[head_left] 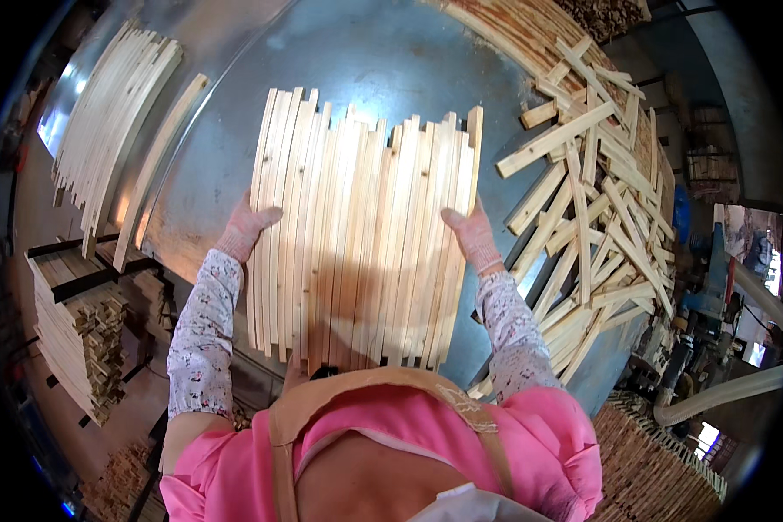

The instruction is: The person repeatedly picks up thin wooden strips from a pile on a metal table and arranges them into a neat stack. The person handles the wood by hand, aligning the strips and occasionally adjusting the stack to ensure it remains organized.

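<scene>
Dead centre, over the metal table (391, 52), a row of wood strips (348, 200) lies side by side, ends uneven at 12 and 6 o'clock. Left hand (242, 228) at the row's 9 o'clock edge, right hand (472, 233) at its 3: both part-closed, thumbs on top, gripping the outer strips. Opposed inward pressure probably keeps loose pieces together. Jumbled pile (583, 209) at 2–3 o'clock, apart from the row. Dark frame (83, 284) at 8 o'clock: stacked strips (70, 339) within.
</scene>
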The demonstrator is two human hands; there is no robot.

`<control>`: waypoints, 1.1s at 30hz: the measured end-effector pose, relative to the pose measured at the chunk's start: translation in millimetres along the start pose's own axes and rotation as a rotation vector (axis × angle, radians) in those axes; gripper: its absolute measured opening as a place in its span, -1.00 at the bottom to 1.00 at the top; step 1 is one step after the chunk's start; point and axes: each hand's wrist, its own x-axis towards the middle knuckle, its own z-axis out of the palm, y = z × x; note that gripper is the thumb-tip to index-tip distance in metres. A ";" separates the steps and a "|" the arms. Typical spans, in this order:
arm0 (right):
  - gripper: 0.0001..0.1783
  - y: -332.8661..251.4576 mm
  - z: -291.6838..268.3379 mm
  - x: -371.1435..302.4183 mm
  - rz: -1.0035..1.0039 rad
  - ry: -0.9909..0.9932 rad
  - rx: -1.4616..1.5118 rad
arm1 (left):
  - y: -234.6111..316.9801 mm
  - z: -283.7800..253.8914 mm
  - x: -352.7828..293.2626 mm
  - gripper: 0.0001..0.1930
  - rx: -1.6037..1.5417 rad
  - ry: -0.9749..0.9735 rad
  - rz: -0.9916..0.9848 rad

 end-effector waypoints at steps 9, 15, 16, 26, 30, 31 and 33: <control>-0.06 -122.6 -39.1 -49.0 -0.311 0.067 0.453 | 117.7 10.2 -29.6 0.00 -0.074 -0.044 0.248; -0.20 -265.0 -90.5 -83.7 -0.674 0.282 0.078 | 299.1 -6.9 -42.8 -0.12 -0.037 -0.218 0.830; -0.20 -276.7 -72.8 -84.4 -0.879 0.249 0.351 | 310.4 -19.6 -43.3 -0.14 -0.017 -0.187 0.889; -0.36 -106.8 42.2 -64.7 -0.588 0.278 -0.149 | 215.8 -91.8 -65.5 -0.49 0.725 -0.070 0.436; -0.35 -27.8 53.2 -153.9 -0.271 0.275 -0.777 | 149.3 -131.8 -60.0 -0.45 0.763 -0.126 0.477; -0.35 -12.8 61.3 -172.9 -0.251 0.215 -0.932 | 131.2 -141.5 -55.3 -0.44 0.832 -0.130 0.455; -0.34 2.4 96.1 -192.3 -0.368 0.081 -1.192 | 93.2 -160.4 -64.0 -0.42 1.137 -0.103 0.363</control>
